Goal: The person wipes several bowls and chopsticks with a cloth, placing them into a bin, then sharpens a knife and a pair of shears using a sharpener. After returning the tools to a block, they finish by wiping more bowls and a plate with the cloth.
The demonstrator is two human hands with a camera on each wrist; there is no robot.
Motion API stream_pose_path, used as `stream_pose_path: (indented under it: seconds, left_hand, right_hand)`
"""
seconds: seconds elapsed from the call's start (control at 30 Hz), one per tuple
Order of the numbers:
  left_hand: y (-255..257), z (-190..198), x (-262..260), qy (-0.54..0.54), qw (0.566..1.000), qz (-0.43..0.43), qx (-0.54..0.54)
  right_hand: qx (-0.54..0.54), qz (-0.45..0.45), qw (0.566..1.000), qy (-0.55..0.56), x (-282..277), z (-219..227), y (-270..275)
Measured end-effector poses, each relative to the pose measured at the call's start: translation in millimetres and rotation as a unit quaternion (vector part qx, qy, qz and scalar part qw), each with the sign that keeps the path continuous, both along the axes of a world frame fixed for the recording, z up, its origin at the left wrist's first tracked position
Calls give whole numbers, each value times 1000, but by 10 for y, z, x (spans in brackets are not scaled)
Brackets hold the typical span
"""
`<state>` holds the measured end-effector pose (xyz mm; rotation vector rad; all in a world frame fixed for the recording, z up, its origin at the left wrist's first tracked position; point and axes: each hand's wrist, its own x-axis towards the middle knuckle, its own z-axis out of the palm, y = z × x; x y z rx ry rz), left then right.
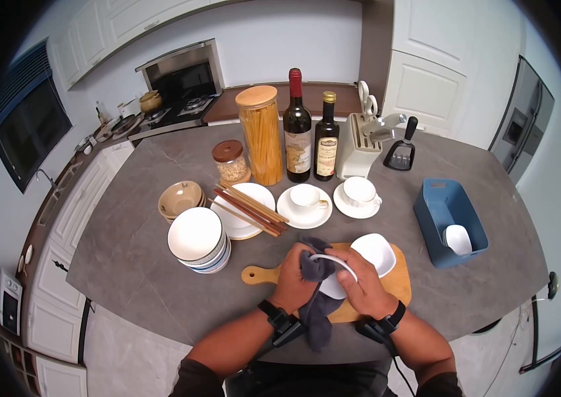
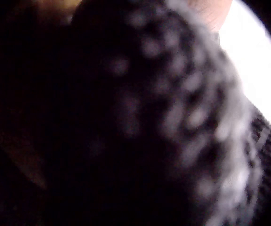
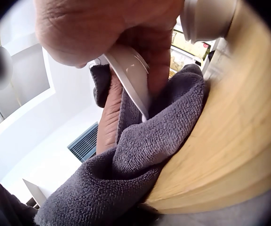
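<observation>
Dark grey terry cloth (image 1: 318, 323) bunches in our left hand (image 1: 292, 283), which clasps it against the rim of a white glossy dish (image 1: 332, 288) with a curved edge. Our right hand (image 1: 367, 291) grasps that dish from three o'clock, thumb at the edge. We hold both over a pale wooden paddle-shaped cutting board (image 1: 399, 291), handle toward nine o'clock. Between one and two o'clock from the dish, a white rounded-square bowl (image 1: 374, 255) rests on the board; farther off, at two o'clock, we see a blue rectangular bin (image 1: 449, 193) with white bowls (image 1: 457, 239) inside.
</observation>
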<state>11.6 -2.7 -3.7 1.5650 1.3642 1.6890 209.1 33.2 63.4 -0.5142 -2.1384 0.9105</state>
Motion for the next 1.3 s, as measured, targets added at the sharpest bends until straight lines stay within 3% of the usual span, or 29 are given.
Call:
stream_pose_path:
  seconds: [0.2, 0.27, 0.4, 0.43, 0.47, 0.6, 0.67, 0.73, 0.97, 1.3]
  left_hand:
    - [-19, 55, 21, -8, 1000, -22, -21]
    - [-42, 94, 27, -9, 999, -45, -26]
    - [-79, 151, 47, 4, 998, -62, -19]
    - [-83, 131, 60, -43, 993, -103, -34]
    - [-85, 118, 72, -89, 984, -144, -47]
    - [-69, 67, 79, -105, 981, -159, -39]
    - [-24, 15, 26, -30, 996, -88, -15]
    - [-22, 14, 10, -30, 996, -78, -17]
    - [18, -86, -13, -9, 999, -46, -16]
    - [33, -234, 55, -147, 972, -172, -58]
  right_hand:
    - [13, -52, 997, 58, -12, -72, 37]
    - [-30, -97, 992, 80, -4, -100, 40]
    - [-9, -173, 980, 96, -21, -104, 26]
    - [11, -182, 978, 101, -8, -106, 32]
    - [11, -181, 978, 100, -2, -106, 35]
    - [38, -168, 979, 109, 0, -52, 33]
    - [40, -154, 982, 101, -7, -21, 35]
    - [18, -101, 991, 80, -7, -11, 34]
    - [-15, -90, 995, 42, 26, 30, 27]
    - [21, -101, 990, 99, 28, -29, 37]
